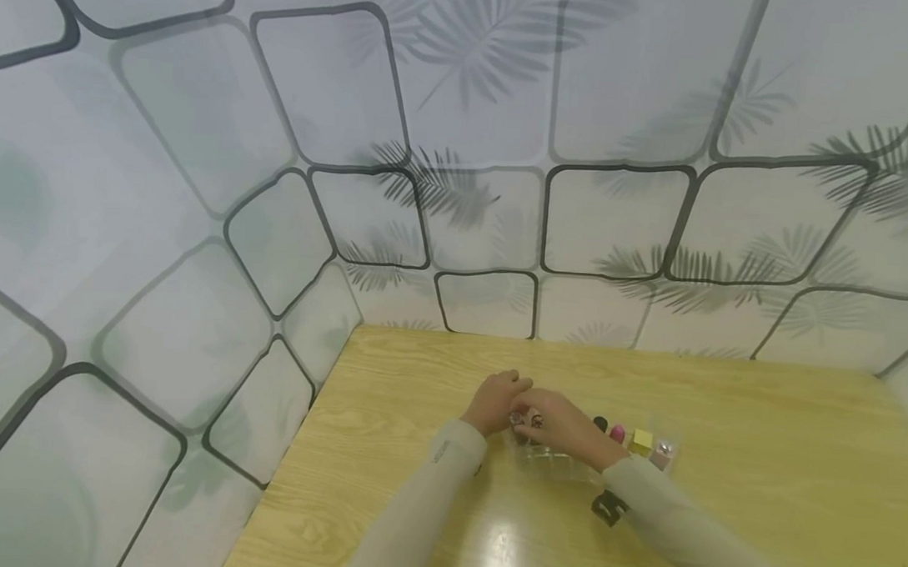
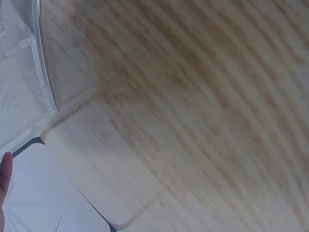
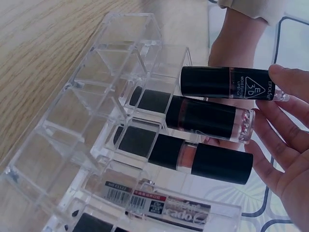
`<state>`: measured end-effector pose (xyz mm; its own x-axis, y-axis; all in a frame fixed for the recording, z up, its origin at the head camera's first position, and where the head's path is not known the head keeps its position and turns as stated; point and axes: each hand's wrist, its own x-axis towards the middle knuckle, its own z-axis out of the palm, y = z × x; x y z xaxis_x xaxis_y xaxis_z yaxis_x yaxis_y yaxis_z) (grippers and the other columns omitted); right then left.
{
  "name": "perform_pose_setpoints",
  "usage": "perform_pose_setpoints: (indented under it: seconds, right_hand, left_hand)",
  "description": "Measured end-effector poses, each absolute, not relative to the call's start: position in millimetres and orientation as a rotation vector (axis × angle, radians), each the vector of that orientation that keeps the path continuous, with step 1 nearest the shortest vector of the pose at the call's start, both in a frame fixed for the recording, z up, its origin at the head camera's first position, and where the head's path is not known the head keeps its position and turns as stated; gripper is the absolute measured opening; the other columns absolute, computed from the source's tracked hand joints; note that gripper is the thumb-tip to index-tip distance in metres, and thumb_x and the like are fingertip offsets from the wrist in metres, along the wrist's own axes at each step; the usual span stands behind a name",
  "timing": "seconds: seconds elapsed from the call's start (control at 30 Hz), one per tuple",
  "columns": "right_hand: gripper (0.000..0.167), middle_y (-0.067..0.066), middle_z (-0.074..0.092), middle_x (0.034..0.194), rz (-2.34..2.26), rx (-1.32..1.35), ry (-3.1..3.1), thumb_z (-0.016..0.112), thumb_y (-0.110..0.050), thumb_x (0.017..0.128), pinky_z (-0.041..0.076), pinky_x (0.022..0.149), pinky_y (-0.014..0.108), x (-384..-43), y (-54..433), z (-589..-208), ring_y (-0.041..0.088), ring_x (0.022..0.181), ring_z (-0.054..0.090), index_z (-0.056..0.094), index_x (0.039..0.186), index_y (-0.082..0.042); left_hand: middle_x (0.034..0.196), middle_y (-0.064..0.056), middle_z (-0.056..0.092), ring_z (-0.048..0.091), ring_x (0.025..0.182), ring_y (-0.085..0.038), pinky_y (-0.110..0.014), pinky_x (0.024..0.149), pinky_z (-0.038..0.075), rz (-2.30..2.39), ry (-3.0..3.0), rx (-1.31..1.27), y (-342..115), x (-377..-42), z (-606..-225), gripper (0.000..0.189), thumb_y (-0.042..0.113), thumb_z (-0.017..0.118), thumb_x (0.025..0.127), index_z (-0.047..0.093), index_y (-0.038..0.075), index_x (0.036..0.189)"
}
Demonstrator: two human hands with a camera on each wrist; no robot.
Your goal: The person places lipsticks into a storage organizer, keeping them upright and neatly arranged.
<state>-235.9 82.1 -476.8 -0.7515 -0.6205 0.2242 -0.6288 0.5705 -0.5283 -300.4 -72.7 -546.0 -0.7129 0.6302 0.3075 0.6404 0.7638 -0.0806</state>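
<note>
A clear plastic organizer (image 3: 72,113) with square compartments stands on the wooden table. In the right wrist view, my right hand (image 3: 292,140) pinches the clear end of a black lipstick (image 3: 207,82) between thumb and finger, and the tube overlaps the organizer's edge. Two more lipsticks stand in compartments just beside it: one with a clear faceted end (image 3: 210,118) and one with a black cap (image 3: 222,163). My left hand (image 1: 497,403) is at the organizer's left end in the head view, its fingers partly hidden; whether it grips anything I cannot tell.
Farther right in the organizer are a magenta-topped item (image 1: 617,433), a yellow box (image 1: 641,442) and a silver-topped item (image 1: 664,449). A printed tube (image 3: 159,200) lies along a lower compartment. The patterned wall (image 1: 483,305) borders the wooden table (image 1: 390,381) at the back and left.
</note>
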Motion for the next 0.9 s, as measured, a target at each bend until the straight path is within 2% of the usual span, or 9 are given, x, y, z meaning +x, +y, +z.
perform_pose_setpoints:
  seconds: [0.2, 0.53, 0.73, 0.9]
  right_hand:
    - [0.025, 0.001, 0.067, 0.097, 0.979, 1.114, -2.744, 0.071, -0.015, 0.080, 0.051, 0.070, 0.023, -236, 81, -478, 0.017, 0.085, 0.063, 0.063, 0.103, -0.009]
    - [0.022, -0.003, 0.065, 0.091, 1.018, 1.120, -2.769, 0.072, -0.012, 0.079, 0.050, 0.068, 0.020, -237, 82, -490, 0.010, 0.081, 0.060, 0.062, 0.098, -0.012]
    - [0.024, 0.000, 0.067, 0.096, 1.044, 1.101, -2.802, 0.073, -0.012, 0.078, 0.047, 0.065, 0.019, -237, 84, -496, 0.012, 0.078, 0.059, 0.063, 0.101, -0.011]
    - [0.024, 0.000, 0.066, 0.097, 1.058, 1.083, -2.832, 0.072, -0.013, 0.079, 0.047, 0.065, 0.018, -237, 84, -498, 0.013, 0.077, 0.060, 0.063, 0.101, -0.013]
  left_hand:
    - [0.077, 0.005, 0.056, 0.042, 0.066, -0.006, -0.015, 0.058, 0.035, -0.054, -2.648, -0.992, -73, -300, -545, 0.008, 0.023, 0.063, 0.084, 0.059, 0.018, 0.090]
    - [0.072, 0.004, 0.052, 0.035, 0.061, -0.006, -0.015, 0.055, 0.031, -0.038, -2.627, -0.992, -73, -297, -541, 0.010, 0.024, 0.063, 0.086, 0.057, 0.016, 0.088]
    - [0.072, 0.004, 0.050, 0.032, 0.060, -0.005, -0.014, 0.055, 0.028, -0.134, -2.657, -0.970, -73, -295, -540, 0.012, 0.025, 0.064, 0.083, 0.059, 0.016, 0.090]
    - [0.072, 0.004, 0.050, 0.031, 0.060, -0.005, -0.013, 0.054, 0.027, -0.142, -2.664, -0.983, -72, -294, -537, 0.011, 0.025, 0.061, 0.086, 0.060, 0.015, 0.090]
